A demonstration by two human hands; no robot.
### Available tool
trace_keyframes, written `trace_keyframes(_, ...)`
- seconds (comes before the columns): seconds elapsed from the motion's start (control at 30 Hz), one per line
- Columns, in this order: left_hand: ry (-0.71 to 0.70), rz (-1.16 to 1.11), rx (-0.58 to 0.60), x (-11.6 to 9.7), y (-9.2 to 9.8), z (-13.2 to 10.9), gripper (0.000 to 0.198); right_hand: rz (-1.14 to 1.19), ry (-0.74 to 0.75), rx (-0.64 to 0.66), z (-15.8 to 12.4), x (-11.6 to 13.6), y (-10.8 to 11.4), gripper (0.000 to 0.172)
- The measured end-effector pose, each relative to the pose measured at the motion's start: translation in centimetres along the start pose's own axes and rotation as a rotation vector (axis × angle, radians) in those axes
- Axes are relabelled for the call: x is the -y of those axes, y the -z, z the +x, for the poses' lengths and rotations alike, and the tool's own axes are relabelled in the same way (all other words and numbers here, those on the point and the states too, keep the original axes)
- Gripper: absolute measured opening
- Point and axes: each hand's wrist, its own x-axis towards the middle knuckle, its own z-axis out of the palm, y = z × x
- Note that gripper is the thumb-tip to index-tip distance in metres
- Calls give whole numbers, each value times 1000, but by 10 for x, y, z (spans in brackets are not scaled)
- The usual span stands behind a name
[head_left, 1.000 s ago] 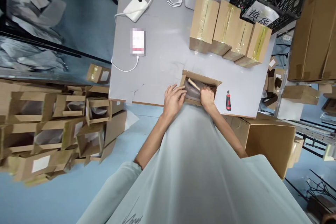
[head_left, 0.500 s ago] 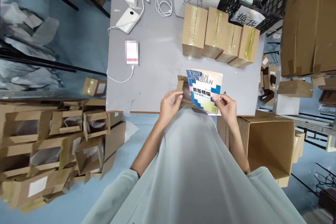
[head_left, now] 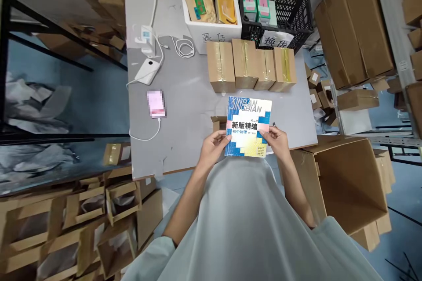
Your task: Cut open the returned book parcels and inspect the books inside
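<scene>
"Since the last frame, the book (head_left: 247, 118) has swung square to my camera, and the left hand (head_left: 211, 145) has left the box (head_left: 218, 124) to grip it."

"Are both hands on it?"

"Yes, I see the left and the right hand (head_left: 277, 142) pinching opposite sides; most fingers are hidden behind."

"Where is it?"

"Over the near edge of the table (head_left: 184, 140), covering most of the box. I can't read the smallest print."

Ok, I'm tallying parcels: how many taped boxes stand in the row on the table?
4, in a row beyond the book: leftmost box before the white bin, then second box, third box, rightmost box before the black crate. Others behind could be hidden.
</scene>
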Motion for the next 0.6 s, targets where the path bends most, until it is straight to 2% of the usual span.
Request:
trace_keyframes(0.13, -21, -63, -119, 1, -4, -4, 68, -22, 0, -45, -2, -10, -6, 61)
trace_keyframes(0.27, -98, -67, -220, -3, -8, -9, 66, -127, 132, -181, -18, -6, -19, 53)
trace_keyframes(0.3, -121, -55, -244, -5, -10, -11, 64, -133, 149, -161, -23, -2, -24, 50)
trace_keyframes(0.37, -178, -16, -301, -10, -17, -18, 60, -99, 156, -36, -32, 6, -38, 48)
trace_keyframes(0.47, -296, 79, -371, -17, -29, -31, 50, -34, 163, 129, -43, 22, -59, 54)
trace_keyframes(0.6, -521, 315, -372, -19, -39, -49, 30, 24, 163, 129, -50, 37, -75, 64)
